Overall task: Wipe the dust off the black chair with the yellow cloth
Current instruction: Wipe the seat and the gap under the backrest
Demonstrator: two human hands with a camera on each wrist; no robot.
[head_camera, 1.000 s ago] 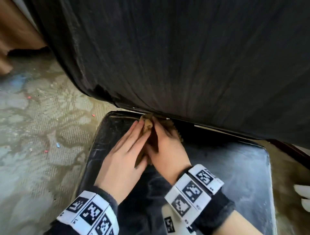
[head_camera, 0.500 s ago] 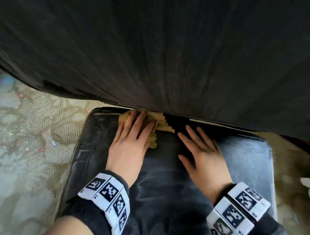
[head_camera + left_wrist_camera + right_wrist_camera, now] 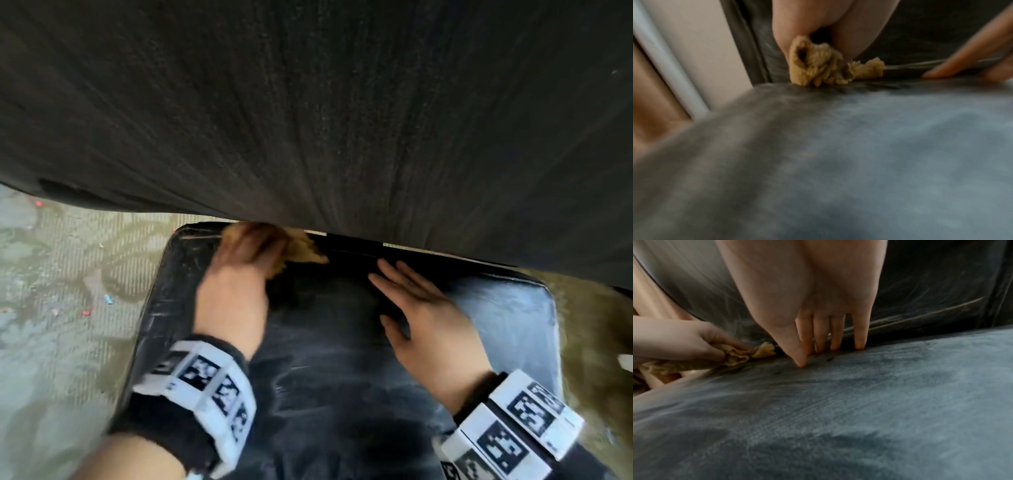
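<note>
The black chair's dusty seat (image 3: pixel 342 377) lies below its broad backrest (image 3: pixel 342 102), which fills the upper head view. My left hand (image 3: pixel 253 246) grips the bunched yellow cloth (image 3: pixel 305 250) at the seat's back left, in the crease under the backrest. In the left wrist view the cloth (image 3: pixel 818 68) hangs crumpled between the thumb and fingers. My right hand (image 3: pixel 394 284) lies flat on the seat to the right of the cloth, holding nothing. In the right wrist view its fingertips (image 3: pixel 859 345) touch the crease, and the cloth (image 3: pixel 748 353) is at the left.
A patterned carpet (image 3: pixel 61 291) with small coloured scraps lies left of the chair. Brown floor (image 3: pixel 599 342) shows past the seat's right edge. A pale wall with a white strip (image 3: pixel 674 65) stands behind the chair's left side.
My right hand has left the cloth and moved right, flat onto the seat. My left hand has bunched the cloth and moved it toward the back left corner.
</note>
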